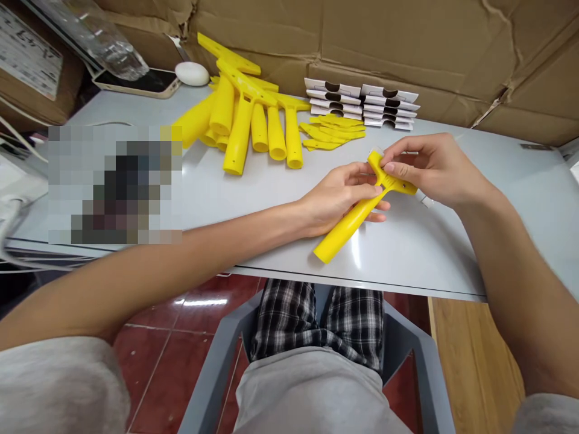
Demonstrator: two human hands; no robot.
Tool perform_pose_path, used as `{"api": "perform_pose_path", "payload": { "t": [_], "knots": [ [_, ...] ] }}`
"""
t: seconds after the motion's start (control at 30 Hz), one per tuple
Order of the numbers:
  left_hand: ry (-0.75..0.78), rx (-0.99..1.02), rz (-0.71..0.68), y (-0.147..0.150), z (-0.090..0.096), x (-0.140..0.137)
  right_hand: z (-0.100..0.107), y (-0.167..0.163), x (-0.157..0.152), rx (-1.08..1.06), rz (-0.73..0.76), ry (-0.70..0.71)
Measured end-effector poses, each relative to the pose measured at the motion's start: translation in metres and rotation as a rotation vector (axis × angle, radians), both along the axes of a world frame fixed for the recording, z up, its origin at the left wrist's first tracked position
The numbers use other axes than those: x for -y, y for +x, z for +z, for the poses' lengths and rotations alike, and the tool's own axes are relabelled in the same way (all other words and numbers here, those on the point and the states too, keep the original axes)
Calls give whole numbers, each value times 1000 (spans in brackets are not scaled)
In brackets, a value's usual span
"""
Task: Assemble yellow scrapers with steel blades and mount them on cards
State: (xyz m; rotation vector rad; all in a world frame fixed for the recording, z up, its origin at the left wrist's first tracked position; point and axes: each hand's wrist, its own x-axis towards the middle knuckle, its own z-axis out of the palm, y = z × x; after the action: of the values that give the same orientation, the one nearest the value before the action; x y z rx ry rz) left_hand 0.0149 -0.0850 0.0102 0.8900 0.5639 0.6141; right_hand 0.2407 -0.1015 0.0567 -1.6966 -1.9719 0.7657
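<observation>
A yellow plastic T-shaped scraper handle (346, 228) is held at a slant above the grey table, its round hollow end toward me. My left hand (339, 196) is closed around its neck, thumb on top and fingers underneath. At the wide head, my right hand (427, 166) pinches with thumb and fingers. A whitish, partly clear strip (424, 199) sticks out past the head's right end; most of it is hidden. Beyond my hands lie several flat yellow plastic pieces (332, 132) and two stacks of white card sleeves (389, 107) with dark notches.
A pile of similar yellow handles (237, 135) stands at the back left. Near it are a white rounded object (192, 73), a phone (158, 84) and a clear plastic bottle (111, 45). Cardboard (384, 42) lines the table's back. A blurred patch covers the left side.
</observation>
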Motion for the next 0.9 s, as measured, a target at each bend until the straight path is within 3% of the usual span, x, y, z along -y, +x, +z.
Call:
{"api": "perform_pose_path", "payload": {
  "t": [0.23, 0.37, 0.43, 0.5, 0.53, 0.6, 0.63, 0.67, 0.77, 0.9],
  "knots": [
    [48, -47, 42, -2, -1, 1, -5, -15, 0, 42, -72, 106],
    [31, -68, 82, -1, 0, 1, 4, -11, 2, 12, -140, 149],
    [13, -82, 118, -1, 1, 1, 15, 4, 2, 124, -245, 247],
    [1, -95, 150, 0, 3, 1, 28, 30, 0, 412, -390, 273],
    [-3, -102, 160, 0, 4, 2, 33, 46, -1, 573, -478, 201],
    [-9, -113, 172, 1, 5, 2, 39, 81, -3, 833, -568, -154],
    [-11, -116, 176, 1, 6, 2, 41, 96, -5, 887, -563, -374],
    [-13, -118, 181, 1, 6, 2, 41, 110, -5, 894, -587, -492],
    [-17, -114, 204, 1, 6, 1, 39, 130, -3, 794, -663, -655],
    [-30, -107, 223, 2, 4, 0, 40, 123, 3, 686, -673, -740]
  ]
}}
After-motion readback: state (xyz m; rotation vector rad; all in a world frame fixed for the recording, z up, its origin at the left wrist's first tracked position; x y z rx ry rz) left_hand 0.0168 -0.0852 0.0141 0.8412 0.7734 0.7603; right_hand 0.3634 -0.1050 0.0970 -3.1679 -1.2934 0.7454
